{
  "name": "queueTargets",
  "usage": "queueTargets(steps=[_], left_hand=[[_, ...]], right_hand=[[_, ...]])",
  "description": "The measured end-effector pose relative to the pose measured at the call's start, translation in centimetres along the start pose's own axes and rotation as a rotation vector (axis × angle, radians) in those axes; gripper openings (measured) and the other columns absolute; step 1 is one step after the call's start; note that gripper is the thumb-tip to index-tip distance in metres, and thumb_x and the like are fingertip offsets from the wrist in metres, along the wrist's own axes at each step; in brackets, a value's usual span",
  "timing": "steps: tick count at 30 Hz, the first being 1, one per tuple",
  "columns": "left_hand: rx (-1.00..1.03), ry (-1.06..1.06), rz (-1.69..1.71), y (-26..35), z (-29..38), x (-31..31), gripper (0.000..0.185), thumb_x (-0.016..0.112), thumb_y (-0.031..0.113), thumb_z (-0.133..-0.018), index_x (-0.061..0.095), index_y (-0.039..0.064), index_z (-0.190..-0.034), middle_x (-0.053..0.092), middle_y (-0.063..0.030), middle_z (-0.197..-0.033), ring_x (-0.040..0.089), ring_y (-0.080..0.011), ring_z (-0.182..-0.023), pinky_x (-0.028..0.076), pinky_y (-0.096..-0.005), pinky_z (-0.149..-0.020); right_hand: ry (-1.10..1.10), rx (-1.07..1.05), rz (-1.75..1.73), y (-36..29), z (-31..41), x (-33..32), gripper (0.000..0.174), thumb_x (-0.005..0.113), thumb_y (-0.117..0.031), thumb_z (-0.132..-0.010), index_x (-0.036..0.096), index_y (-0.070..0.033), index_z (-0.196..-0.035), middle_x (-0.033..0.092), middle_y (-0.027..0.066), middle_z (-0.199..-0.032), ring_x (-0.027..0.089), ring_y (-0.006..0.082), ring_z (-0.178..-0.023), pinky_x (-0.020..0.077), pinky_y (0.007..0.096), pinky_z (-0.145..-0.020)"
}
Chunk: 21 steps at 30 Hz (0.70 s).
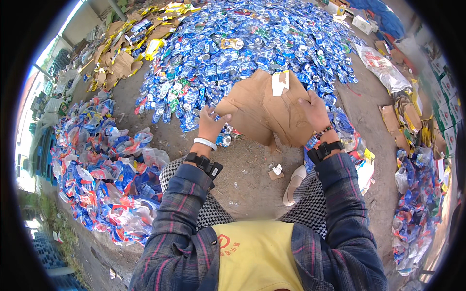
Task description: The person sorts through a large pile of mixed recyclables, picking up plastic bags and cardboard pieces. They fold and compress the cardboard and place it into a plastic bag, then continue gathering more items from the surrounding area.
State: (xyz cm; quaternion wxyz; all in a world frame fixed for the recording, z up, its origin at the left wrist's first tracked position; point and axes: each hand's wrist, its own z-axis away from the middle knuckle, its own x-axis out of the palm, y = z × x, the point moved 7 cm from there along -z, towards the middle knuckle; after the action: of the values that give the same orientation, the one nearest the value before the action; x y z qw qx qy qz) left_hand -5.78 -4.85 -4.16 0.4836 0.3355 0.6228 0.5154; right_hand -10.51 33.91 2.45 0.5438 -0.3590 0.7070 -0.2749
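A brown sheet of corrugated cardboard (251, 105), creased and torn along its lower edge, is held up in front of me. My right hand (316, 112) grips its right side, with the thumb on the near face. A torn white and yellow patch (280, 83) shows near its top. At the sheet's left corner is my left hand (212, 123), its thumb spread away from the fingers; whether it touches the cardboard is hard to see. Behind the sheet spreads a large heap of crushed, mostly blue aluminium cans (225, 54).
Blue and red plastic wrap lies piled at left (109, 174) and far right (417, 211). Flattened cardboard (120, 65) is stacked at upper left. A white woven sack (382, 69) and green-white cartons (446, 109) stand at right. Paper scraps (276, 170) lie near my shoe (294, 186).
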Motion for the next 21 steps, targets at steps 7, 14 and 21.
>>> queueTargets(steps=[7,14,21], left_hand=[[-0.165,-0.437,0.422,-0.7,3.5,5.0,0.063,0.079,0.029,-0.093,0.052,0.001,-0.143,0.062,-0.0085,-0.136,0.056,-0.0202,-0.127,0.044,-0.0399,-0.107],[-0.369,-0.438,0.766,0.4,3.4,4.5,0.054,0.072,0.024,-0.098,0.051,0.005,-0.144,0.061,-0.0076,-0.138,0.058,-0.0248,-0.128,0.045,-0.0457,-0.111],[-0.225,-0.642,1.051,6.2,5.3,4.2,0.069,0.075,0.029,-0.095,0.043,0.006,-0.151,0.059,-0.0105,-0.145,0.057,-0.0293,-0.133,0.045,-0.049,-0.113]], right_hand=[[-0.122,0.217,-0.637,0.9,0.2,2.0,0.028,0.067,-0.016,-0.099,0.066,0.002,-0.12,0.072,0.0039,-0.103,0.065,0.0109,-0.089,0.0515,0.03,-0.078],[-0.209,0.463,-0.987,1.4,1.9,2.8,0.031,0.065,-0.015,-0.101,0.065,0.004,-0.125,0.072,0.0062,-0.108,0.07,0.0166,-0.094,0.0558,0.0319,-0.084],[-0.244,0.417,-1.072,1.6,3.4,5.5,0.033,0.06,-0.017,-0.104,0.063,0.006,-0.127,0.072,0.012,-0.119,0.071,0.0188,-0.103,0.0567,0.0338,-0.091]])
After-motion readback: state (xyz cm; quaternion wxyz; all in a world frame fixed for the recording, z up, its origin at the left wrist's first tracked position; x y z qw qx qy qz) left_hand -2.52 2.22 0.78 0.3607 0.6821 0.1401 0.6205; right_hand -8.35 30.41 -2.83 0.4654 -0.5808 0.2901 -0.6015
